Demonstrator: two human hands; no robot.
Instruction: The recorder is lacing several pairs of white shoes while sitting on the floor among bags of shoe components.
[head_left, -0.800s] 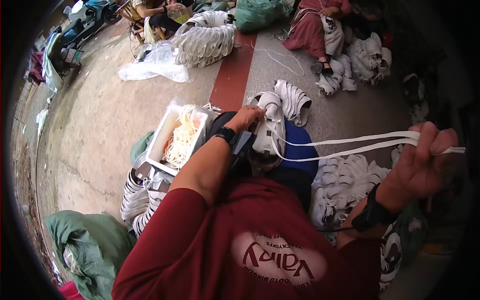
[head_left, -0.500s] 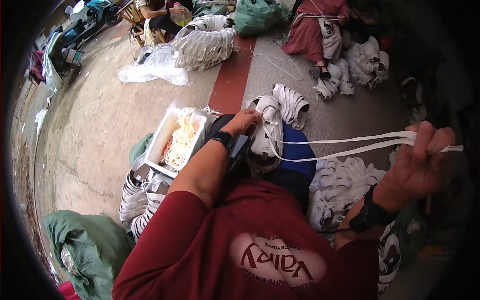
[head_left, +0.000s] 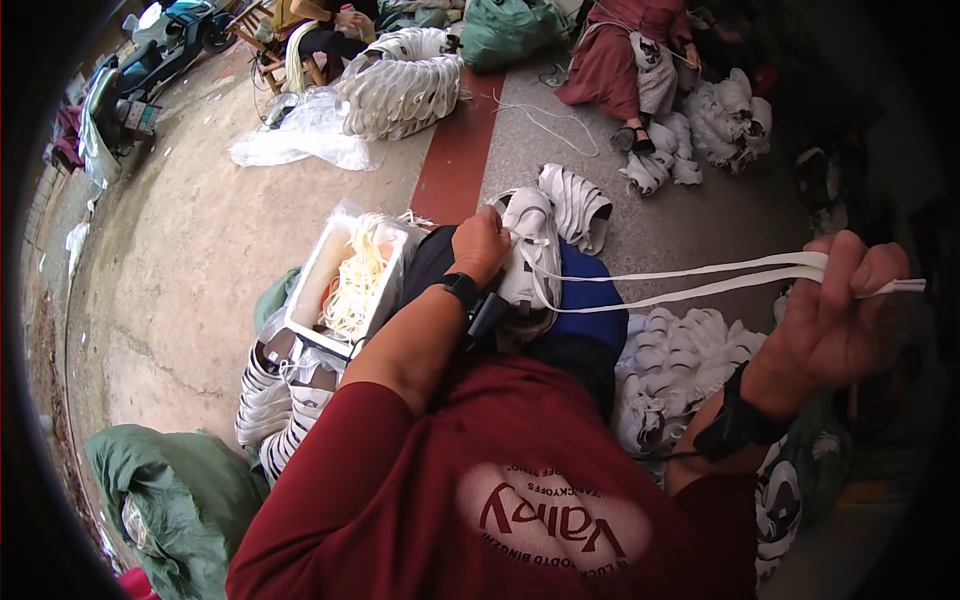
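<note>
A white shoe upper (head_left: pixel 530 265) lies lengthwise over my lap, its toe pointing away from me. My left hand (head_left: pixel 482 245) is closed on its left edge, fingertips partly hidden against the upper. Two strands of a flat white shoelace (head_left: pixel 690 290) run from the upper's eyelets, stretched nearly straight to the right. Well out at the right, my right hand (head_left: pixel 845 310) is closed round the lace, and the tips stick out past the fingers.
A white foam box (head_left: pixel 300 310) of loose laces stands left of my lap. Stacked white uppers (head_left: pixel 685 365) lie at my right, and another stack (head_left: pixel 577 210) lies ahead. A green sack (head_left: pixel 170 500) sits at lower left. Two people (head_left: pixel 625 75) sit farther off.
My left hand has shifted slightly on the upper's edge, its back now turned more upward. The right hand still holds the lace out taut, almost in the same place.
</note>
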